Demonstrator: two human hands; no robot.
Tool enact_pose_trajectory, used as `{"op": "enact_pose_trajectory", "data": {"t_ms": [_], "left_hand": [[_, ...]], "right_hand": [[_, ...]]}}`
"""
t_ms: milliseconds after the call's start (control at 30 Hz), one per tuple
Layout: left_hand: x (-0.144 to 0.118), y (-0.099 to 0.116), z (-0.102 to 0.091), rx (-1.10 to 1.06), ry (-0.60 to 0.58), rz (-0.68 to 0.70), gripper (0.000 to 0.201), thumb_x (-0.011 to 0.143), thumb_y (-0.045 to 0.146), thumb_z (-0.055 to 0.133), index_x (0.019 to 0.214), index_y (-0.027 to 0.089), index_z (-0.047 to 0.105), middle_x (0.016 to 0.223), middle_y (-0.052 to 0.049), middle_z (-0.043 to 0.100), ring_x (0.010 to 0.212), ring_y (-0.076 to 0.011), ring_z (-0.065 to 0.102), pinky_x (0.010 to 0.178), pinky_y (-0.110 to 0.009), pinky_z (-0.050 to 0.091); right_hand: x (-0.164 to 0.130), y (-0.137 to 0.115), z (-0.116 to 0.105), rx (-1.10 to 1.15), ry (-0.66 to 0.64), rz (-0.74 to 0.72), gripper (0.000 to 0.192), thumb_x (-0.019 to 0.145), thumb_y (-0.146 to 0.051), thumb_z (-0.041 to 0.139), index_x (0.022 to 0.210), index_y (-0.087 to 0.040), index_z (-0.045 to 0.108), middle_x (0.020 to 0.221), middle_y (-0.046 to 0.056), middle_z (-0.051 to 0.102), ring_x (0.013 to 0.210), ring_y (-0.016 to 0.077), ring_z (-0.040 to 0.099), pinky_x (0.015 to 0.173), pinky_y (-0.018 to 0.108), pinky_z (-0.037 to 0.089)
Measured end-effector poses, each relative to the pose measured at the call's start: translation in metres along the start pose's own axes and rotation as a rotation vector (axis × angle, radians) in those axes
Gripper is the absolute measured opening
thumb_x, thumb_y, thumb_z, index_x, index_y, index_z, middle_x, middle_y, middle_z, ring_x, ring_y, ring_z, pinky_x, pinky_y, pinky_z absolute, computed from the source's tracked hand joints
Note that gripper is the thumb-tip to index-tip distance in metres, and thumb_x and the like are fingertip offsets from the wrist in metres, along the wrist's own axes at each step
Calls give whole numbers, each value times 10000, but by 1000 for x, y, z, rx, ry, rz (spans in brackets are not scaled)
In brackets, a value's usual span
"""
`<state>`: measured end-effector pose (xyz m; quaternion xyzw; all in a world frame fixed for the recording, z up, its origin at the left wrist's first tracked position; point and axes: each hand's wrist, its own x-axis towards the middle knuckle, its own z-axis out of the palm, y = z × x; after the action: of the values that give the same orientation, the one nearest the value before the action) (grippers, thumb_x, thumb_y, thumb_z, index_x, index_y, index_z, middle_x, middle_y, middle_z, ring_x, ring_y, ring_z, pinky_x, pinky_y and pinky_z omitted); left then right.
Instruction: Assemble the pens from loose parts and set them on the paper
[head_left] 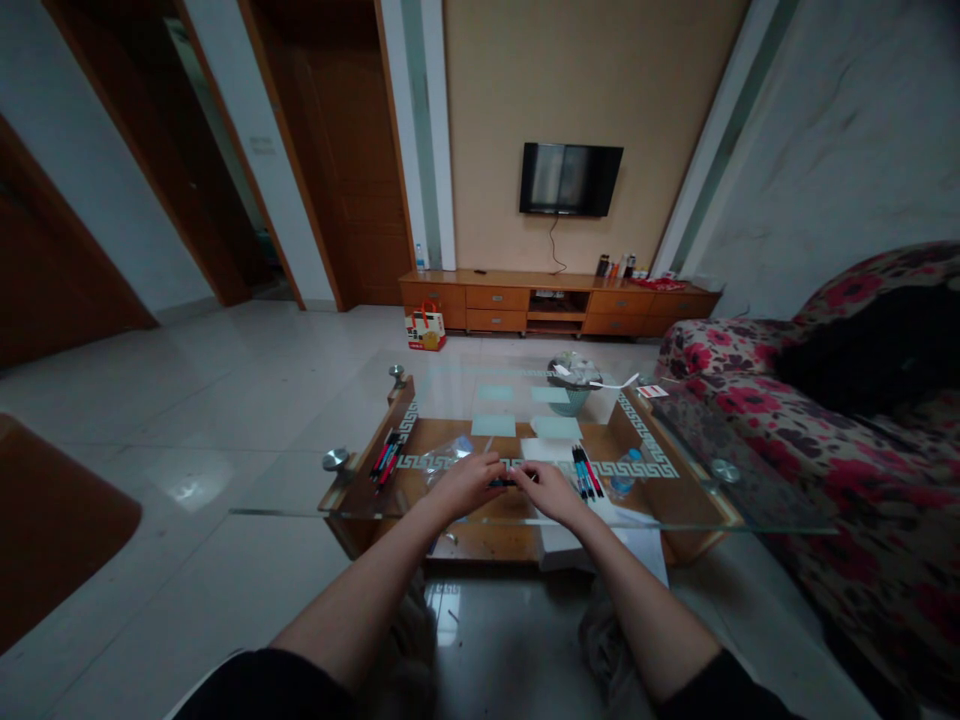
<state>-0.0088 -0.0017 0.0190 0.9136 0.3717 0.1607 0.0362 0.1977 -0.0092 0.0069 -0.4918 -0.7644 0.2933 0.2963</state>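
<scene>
A clear glass table top (pixel 315 495) is edged with a white Greek-key band, laid over a brown wooden frame. Red and black pens (pixel 385 458) are seen at its left, blue, black and red pens (pixel 586 472) at its right. Pale green cards (pixel 493 425) and white paper (pixel 546 449) are shown on it. A sofa (pixel 847 470) is patterned with red flowers on dark cloth. An orange-brown cabinet (pixel 495 298), a black television (pixel 570 178) and a tan wall (pixel 487 120) are seen behind.

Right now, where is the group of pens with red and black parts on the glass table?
The red and black pens lie near the left edge of the glass table, left of the left hand and a clear plastic bag.
</scene>
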Motion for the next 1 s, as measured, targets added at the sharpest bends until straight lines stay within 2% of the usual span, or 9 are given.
{"op": "enact_pose_trajectory", "data": {"t_ms": [100,167,500,1000], "left_hand": [[0,-1,1,-14,13,11,231,892,406,575,976,202,642,921,-45,584,821,-161,559,702,-251,404],[0,-2,2,-25,17,12,228,886,403,587,960,196,647,913,-46,584,822,-161,560,710,-251,405],[-1,-8,0,-69,17,-18,236,880,408,597,877,180,656,864,-28,580,774,-138,552,673,-232,390],[-1,-12,1,-105,17,-32,269,901,432,554,930,202,690,871,-36,590,802,-146,566,704,-240,401]], "right_hand": [[1,2,4,19,-70,7,537,926,-532,389,664,-156,669,610,12,625,591,137,537,573,229,357],[1,5,4,34,-74,17,546,914,-546,413,626,-152,658,571,1,600,558,126,511,553,226,335],[4,14,-1,64,-72,9,493,859,-559,517,645,-151,694,578,-13,594,581,119,502,565,212,336],[5,15,-3,74,-61,24,477,821,-565,558,680,-145,734,580,-5,613,572,123,496,544,216,328]]}}
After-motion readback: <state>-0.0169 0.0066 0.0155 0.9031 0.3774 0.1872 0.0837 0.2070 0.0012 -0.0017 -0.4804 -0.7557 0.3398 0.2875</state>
